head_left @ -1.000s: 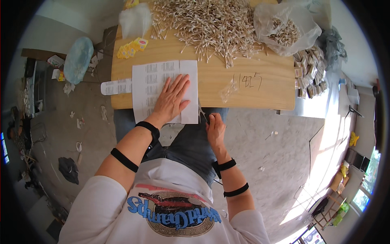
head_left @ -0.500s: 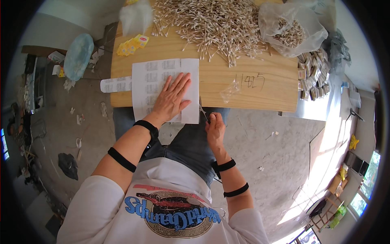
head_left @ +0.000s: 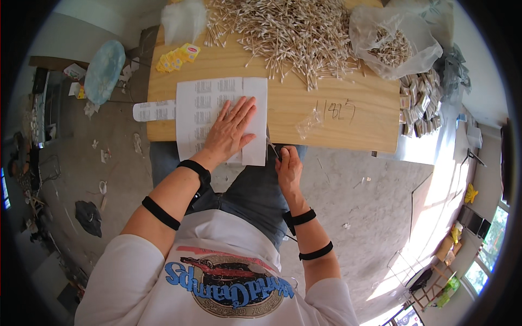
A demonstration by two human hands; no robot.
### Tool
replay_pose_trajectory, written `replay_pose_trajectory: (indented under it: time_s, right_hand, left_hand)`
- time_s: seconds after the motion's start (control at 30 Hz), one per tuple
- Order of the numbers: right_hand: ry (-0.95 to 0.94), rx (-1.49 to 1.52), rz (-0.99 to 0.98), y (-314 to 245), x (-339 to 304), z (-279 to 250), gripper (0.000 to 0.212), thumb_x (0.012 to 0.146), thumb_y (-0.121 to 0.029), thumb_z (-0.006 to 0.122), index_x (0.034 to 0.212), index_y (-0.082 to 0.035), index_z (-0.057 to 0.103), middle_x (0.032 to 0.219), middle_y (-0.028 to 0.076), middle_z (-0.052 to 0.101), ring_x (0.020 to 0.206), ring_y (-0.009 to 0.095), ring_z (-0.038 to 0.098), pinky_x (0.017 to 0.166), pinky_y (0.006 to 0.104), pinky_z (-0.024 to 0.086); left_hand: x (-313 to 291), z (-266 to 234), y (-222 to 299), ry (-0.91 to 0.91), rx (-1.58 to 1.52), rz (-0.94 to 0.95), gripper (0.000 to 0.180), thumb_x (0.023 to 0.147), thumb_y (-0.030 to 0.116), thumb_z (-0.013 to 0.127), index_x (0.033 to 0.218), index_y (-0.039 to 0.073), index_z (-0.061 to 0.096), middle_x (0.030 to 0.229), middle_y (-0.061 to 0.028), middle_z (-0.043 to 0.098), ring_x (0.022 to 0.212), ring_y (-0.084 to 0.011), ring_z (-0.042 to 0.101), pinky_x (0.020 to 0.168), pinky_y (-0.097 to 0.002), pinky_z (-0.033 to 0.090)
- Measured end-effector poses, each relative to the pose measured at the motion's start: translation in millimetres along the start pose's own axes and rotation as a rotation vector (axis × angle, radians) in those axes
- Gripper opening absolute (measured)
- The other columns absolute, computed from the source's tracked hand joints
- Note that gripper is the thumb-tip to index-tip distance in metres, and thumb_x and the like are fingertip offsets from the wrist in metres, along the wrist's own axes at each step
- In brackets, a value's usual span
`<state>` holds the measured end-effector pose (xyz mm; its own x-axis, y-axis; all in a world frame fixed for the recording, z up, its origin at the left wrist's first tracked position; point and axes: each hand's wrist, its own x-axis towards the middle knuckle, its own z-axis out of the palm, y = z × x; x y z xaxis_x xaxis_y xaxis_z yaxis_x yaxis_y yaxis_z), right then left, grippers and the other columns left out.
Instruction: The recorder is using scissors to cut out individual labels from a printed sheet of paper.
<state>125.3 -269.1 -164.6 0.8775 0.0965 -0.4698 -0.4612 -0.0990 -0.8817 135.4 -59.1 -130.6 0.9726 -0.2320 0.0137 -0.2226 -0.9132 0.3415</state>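
Note:
White printed sheets of paper (head_left: 191, 117) lie at the table's near edge and overhang it toward my lap. Flat on them rests my left hand (head_left: 231, 129), fingers stretched and slightly spread, thumb out to the right. My right hand (head_left: 290, 167) is closed around the dark handles of a pair of scissors (head_left: 274, 148), just beyond the table edge. The metal blades point up at the right edge of the paper; whether they touch it I cannot tell. A narrow printed paper strip (head_left: 155, 111) with a rounded end sticks out to the left.
A big heap of cotton swabs (head_left: 293, 38) covers the far side of the wooden table (head_left: 359, 127). Beside it sits a plastic bag (head_left: 418, 41) of swabs. Small yellow packets (head_left: 176, 58) lie far left, a crumpled clear wrapper (head_left: 309, 125) right of the paper. Packed bundles (head_left: 421, 100) stand right.
My right hand and the scissors have shifted very slightly up toward the table edge. The left hand stays put on the paper.

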Motion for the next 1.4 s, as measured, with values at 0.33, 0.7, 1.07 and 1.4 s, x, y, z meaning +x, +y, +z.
replay_pose_trajectory:
  time_s: [0.33,0.7,1.07,1.4]
  right_hand:
    - [0.004,0.036,-0.01,-10,1,6,0.018,0.099,-0.017,0.046,0.092,-0.003,0.055,0.069,0.0,0.05,0.055,0.005,0.045,0.049,0.0203,0.041]
    - [0.043,0.036,-0.019,2,-5,10,0.021,0.099,-0.018,0.046,0.091,0.0,0.054,0.065,0.002,0.053,0.051,0.007,0.047,0.046,0.0231,0.04]
    - [0.08,-0.037,-0.037,6,-19,12,0.017,0.098,-0.015,0.047,0.092,0.0,0.054,0.064,0.002,0.05,0.052,0.008,0.047,0.047,0.0236,0.04]
    - [0.069,0.076,0.013,9,-16,14,0.016,0.098,-0.014,0.047,0.093,-0.001,0.053,0.069,0.001,0.049,0.054,0.006,0.046,0.049,0.0215,0.041]
  left_hand:
    - [2,-1,0,0.023,-0.006,0.009,0.072,0.084,0.025,0.061,0.143,0.003,0.026,0.153,-0.0095,0.022,0.141,-0.0266,0.019,0.116,-0.0459,0.014]
    - [-4,0,2,-0.004,0.006,0.032,0.072,0.085,0.027,0.06,0.143,0.003,0.027,0.153,-0.0097,0.022,0.141,-0.0269,0.018,0.116,-0.0459,0.014]
    - [-16,-5,1,-0.078,0.023,0.056,0.073,0.084,0.028,0.06,0.143,0.002,0.027,0.153,-0.0088,0.021,0.142,-0.0257,0.017,0.116,-0.0445,0.014]
    - [-17,-5,2,-0.088,0.008,0.045,0.073,0.083,0.027,0.061,0.143,0.003,0.027,0.154,-0.0076,0.02,0.143,-0.0239,0.015,0.117,-0.0432,0.013]
